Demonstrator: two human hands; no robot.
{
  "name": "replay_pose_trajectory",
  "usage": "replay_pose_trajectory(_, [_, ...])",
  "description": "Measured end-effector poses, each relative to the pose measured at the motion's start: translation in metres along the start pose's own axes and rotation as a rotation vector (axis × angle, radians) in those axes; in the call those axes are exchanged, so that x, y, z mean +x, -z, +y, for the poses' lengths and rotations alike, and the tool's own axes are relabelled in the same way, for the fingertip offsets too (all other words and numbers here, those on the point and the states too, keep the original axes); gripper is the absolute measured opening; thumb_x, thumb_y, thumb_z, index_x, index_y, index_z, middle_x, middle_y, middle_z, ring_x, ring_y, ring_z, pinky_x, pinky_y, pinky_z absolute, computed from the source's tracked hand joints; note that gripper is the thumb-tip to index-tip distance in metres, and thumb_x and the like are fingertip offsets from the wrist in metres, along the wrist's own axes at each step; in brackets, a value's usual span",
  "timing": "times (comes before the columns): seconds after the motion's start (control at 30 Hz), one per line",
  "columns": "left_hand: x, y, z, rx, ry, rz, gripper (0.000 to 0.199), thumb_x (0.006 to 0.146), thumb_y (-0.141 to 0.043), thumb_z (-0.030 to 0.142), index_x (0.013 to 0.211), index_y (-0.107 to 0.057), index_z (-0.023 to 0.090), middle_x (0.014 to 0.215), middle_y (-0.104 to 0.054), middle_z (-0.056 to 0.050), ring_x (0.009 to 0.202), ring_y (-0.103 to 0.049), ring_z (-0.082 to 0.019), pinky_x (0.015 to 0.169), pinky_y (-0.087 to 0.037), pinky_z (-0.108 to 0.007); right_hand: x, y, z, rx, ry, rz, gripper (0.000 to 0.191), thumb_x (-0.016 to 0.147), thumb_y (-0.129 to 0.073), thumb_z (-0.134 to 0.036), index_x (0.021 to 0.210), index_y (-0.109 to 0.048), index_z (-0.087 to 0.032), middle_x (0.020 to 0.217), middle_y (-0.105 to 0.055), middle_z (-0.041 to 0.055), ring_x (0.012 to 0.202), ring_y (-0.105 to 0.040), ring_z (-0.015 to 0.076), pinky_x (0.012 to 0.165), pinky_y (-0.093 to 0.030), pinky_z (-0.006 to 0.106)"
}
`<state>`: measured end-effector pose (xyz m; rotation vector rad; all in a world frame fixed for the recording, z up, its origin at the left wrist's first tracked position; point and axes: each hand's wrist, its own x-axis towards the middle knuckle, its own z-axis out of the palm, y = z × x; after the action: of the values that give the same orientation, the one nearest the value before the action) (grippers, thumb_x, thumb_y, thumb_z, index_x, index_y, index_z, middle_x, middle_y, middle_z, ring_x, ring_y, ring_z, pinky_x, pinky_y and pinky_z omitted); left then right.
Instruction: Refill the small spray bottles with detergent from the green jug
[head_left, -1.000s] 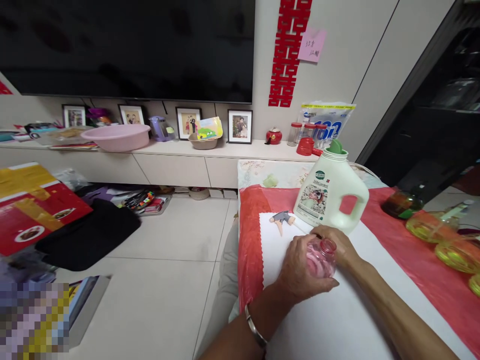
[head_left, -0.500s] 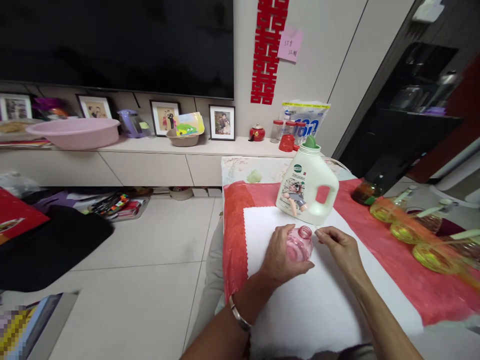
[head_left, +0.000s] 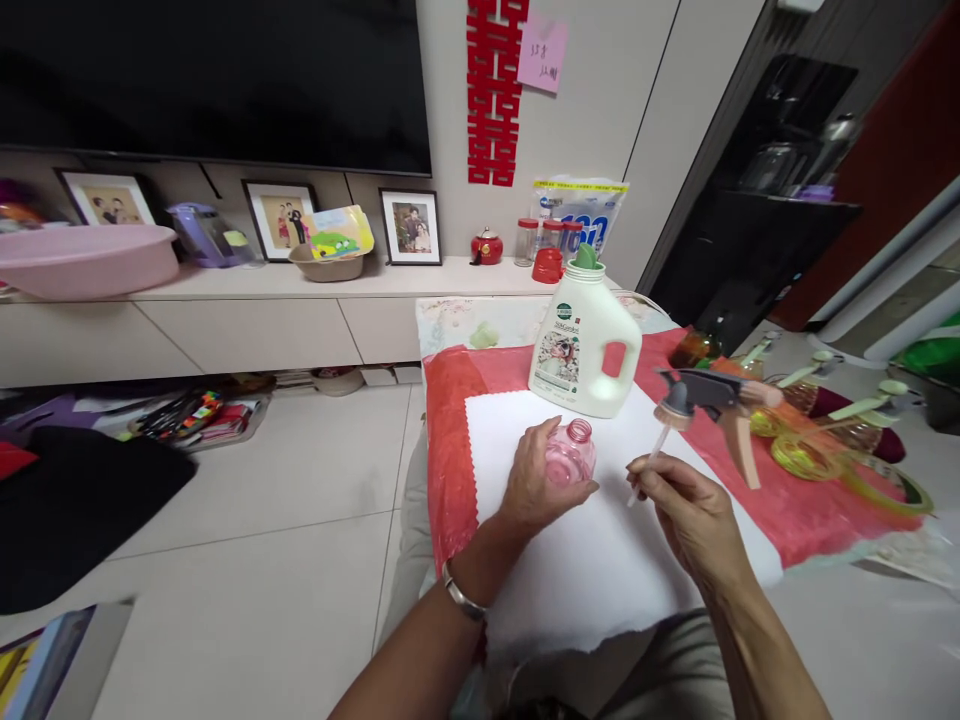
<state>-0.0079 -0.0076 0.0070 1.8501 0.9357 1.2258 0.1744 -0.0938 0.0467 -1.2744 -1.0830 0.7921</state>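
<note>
My left hand [head_left: 531, 478] is wrapped round a small round bottle of clear pink plastic [head_left: 568, 462]. The bottle's threaded mouth is uncapped and leans a little to the right. Fingers and thumb of my right hand [head_left: 686, 500] pinch the thin clear tube of a spray head [head_left: 701, 393]. This spray head is dark grey with a peach trigger and collar, and it sticks up above the hand; the tube's lower end points down, apart from the bottle. Just beyond both hands stands a pale green detergent jug [head_left: 589, 345] with a darker green cap.
White paper [head_left: 570, 580] lies over a red cover [head_left: 457, 430] on the table. At the right are an amber bottle [head_left: 694, 347], several pump-top bottles and a roll of tape [head_left: 892, 485]. Behind is a cabinet ledge [head_left: 457, 275] with jars, photo frames and a pink basin [head_left: 86, 260].
My right hand has drawn away from the bottle's mouth, and the spray head now shows plainly at the right. The view has shifted rightward. My left hand keeps hold of the bottle.
</note>
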Motion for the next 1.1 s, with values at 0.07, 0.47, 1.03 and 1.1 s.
replay_pose_trajectory(0.07, [0.000, 0.000, 0.000, 0.017, -0.011, 0.006, 0.090, 0.062, -0.087, 0.033, 0.139, -0.040, 0.024, 0.130, -0.057, -0.013, 0.123, -0.057, -0.033, 0.108, -0.046, -0.052, 0.000, -0.002, -0.009, -0.020, 0.035, 0.011, 0.030, 0.077, -0.082, -0.042, 0.095, -0.074, -0.019, 0.096, -0.067, 0.0059, 0.078, -0.062, 0.0129, 0.070, -0.054, 0.024])
replay_pose_trajectory(0.47, [-0.001, -0.003, -0.002, 0.013, -0.020, 0.024, 0.091, 0.061, -0.087, 0.027, 0.140, -0.041, 0.023, 0.129, -0.058, -0.012, 0.122, -0.059, -0.032, 0.106, -0.049, -0.053, 0.035, -0.041, -0.081, -0.076, 0.391, 0.054, 0.014, 0.086, -0.075, -0.028, 0.091, -0.067, -0.018, 0.090, -0.069, 0.0029, 0.078, -0.066, 0.0126, 0.074, -0.057, 0.026])
replay_pose_trajectory(1.03, [0.002, -0.006, -0.006, 0.008, -0.054, 0.011, 0.090, 0.062, -0.087, 0.025, 0.139, -0.039, 0.024, 0.127, -0.057, -0.011, 0.119, -0.058, -0.031, 0.106, -0.047, -0.052, 0.049, -0.052, -0.053, -0.443, 0.257, -0.174, 0.033, 0.092, -0.060, -0.046, 0.085, -0.066, -0.014, 0.093, -0.066, 0.0068, 0.080, -0.062, 0.0141, 0.068, -0.051, 0.023])
replay_pose_trajectory(1.1, [0.002, -0.006, -0.007, 0.012, -0.057, 0.016, 0.091, 0.062, -0.087, 0.025, 0.139, -0.039, 0.025, 0.126, -0.057, -0.010, 0.119, -0.058, -0.031, 0.106, -0.048, -0.053, 0.049, -0.053, -0.054, -0.490, 0.253, -0.185, 0.036, 0.094, -0.056, -0.048, 0.086, -0.065, -0.014, 0.093, -0.066, 0.0078, 0.081, -0.062, 0.0153, 0.070, -0.050, 0.025])
